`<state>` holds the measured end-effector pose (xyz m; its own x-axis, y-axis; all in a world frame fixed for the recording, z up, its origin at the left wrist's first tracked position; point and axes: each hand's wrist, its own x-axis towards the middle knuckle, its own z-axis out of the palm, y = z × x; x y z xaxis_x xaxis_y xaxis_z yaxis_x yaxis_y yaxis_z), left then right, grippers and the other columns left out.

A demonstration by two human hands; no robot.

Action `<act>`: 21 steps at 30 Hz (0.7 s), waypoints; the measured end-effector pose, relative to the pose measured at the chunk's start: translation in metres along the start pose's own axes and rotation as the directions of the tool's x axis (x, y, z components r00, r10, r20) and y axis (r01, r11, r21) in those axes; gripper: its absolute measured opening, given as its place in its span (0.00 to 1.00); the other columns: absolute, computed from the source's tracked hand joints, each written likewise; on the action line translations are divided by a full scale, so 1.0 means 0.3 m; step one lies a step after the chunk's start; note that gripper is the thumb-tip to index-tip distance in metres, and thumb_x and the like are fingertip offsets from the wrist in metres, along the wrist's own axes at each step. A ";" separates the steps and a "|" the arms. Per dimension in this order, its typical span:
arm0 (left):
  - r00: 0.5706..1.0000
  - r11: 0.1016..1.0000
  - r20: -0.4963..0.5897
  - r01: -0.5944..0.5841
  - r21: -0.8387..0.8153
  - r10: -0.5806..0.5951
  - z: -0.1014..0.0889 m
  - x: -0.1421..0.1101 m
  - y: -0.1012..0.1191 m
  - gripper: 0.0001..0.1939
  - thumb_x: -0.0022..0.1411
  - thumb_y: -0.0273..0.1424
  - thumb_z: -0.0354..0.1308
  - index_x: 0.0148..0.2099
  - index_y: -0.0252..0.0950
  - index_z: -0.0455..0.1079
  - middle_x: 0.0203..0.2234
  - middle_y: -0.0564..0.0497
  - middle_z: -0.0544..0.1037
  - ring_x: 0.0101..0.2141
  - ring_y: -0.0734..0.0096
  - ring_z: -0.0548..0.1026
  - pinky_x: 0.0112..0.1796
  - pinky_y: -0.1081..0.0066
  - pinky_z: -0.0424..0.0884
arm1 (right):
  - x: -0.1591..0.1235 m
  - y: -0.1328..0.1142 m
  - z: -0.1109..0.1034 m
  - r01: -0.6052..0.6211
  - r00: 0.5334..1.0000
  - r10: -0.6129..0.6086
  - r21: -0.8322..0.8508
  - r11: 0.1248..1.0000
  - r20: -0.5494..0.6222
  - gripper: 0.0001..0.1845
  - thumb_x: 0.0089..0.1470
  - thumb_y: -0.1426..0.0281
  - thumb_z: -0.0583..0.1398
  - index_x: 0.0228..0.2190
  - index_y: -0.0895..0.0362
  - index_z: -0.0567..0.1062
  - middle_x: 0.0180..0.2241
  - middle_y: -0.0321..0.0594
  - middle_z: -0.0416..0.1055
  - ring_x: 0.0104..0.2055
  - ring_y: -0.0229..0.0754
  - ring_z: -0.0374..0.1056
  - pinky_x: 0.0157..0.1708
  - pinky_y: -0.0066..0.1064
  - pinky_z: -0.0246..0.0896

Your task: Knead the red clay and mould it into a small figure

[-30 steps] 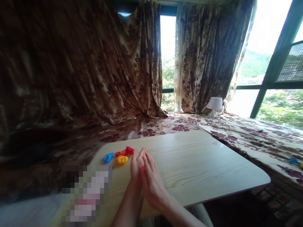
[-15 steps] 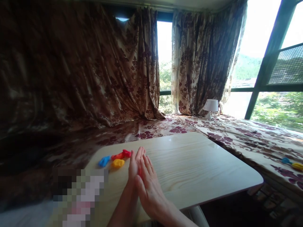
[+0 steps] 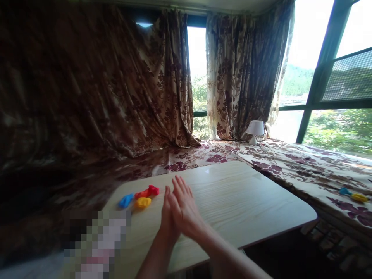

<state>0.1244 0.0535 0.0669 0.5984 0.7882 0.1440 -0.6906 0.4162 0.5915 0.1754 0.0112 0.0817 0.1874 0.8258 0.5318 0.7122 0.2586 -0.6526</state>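
My left hand (image 3: pixel 167 219) and my right hand (image 3: pixel 186 211) are pressed palm to palm above the table (image 3: pixel 247 201), fingers stretched out, the right lying across the left. A small red lump, seemingly modelling clay, showed between the palms moments ago; now the hands hide it. Left of them on the tabletop lie a blue lump (image 3: pixel 126 200), a yellow lump (image 3: pixel 142 203), an orange-red lump (image 3: pixel 141 194) and a red lump (image 3: pixel 153 190), grouped near the far left corner.
A pixelated patch (image 3: pixel 101 248) covers the table's left front side. Flower-patterned cloth (image 3: pixel 215 158) covers the seating behind and to the right. On it stand a white lamp (image 3: pixel 255 128) and, at the far right, teal (image 3: pixel 345 191) and yellow (image 3: pixel 359 198) pieces.
The right hand has slid forward and over the left, its fingertips now farther ahead. The red bit between the palms has gone out of sight. The view has turned slightly right.
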 end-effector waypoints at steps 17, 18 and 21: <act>0.996 0.832 -0.051 0.088 0.548 -0.071 -0.018 -0.023 0.012 0.26 0.47 0.32 0.64 0.51 0.38 0.67 0.39 0.48 0.77 0.35 0.70 0.72 0.32 0.74 0.65 | 0.166 0.251 -0.007 -0.199 0.947 0.253 0.260 0.945 -0.197 0.28 0.59 0.57 0.45 0.56 0.57 0.62 0.61 0.44 0.53 0.64 0.47 0.43 0.62 0.46 0.37; 0.992 0.788 -0.122 0.080 0.611 -0.006 -0.040 -0.010 0.019 0.27 0.46 0.33 0.65 0.50 0.36 0.68 0.35 0.48 0.78 0.31 0.72 0.72 0.29 0.75 0.63 | 0.157 0.272 -0.001 -0.162 0.955 0.228 0.311 0.936 -0.188 0.28 0.59 0.56 0.46 0.55 0.56 0.64 0.60 0.44 0.55 0.63 0.47 0.47 0.61 0.44 0.40; 0.946 0.703 -0.269 0.067 0.708 0.181 -0.116 0.031 0.029 0.23 0.47 0.39 0.63 0.44 0.31 0.70 0.31 0.45 0.78 0.28 0.73 0.70 0.24 0.76 0.60 | 0.083 0.317 0.035 -0.112 0.980 0.172 0.441 0.891 -0.098 0.25 0.56 0.61 0.51 0.55 0.52 0.64 0.55 0.44 0.63 0.55 0.47 0.61 0.54 0.44 0.56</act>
<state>0.1097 0.0802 0.0460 0.3319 0.9429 0.0298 -0.1578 0.0244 0.9872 0.2406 0.0617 0.0271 0.3724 0.8048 0.4622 0.3153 0.3587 -0.8786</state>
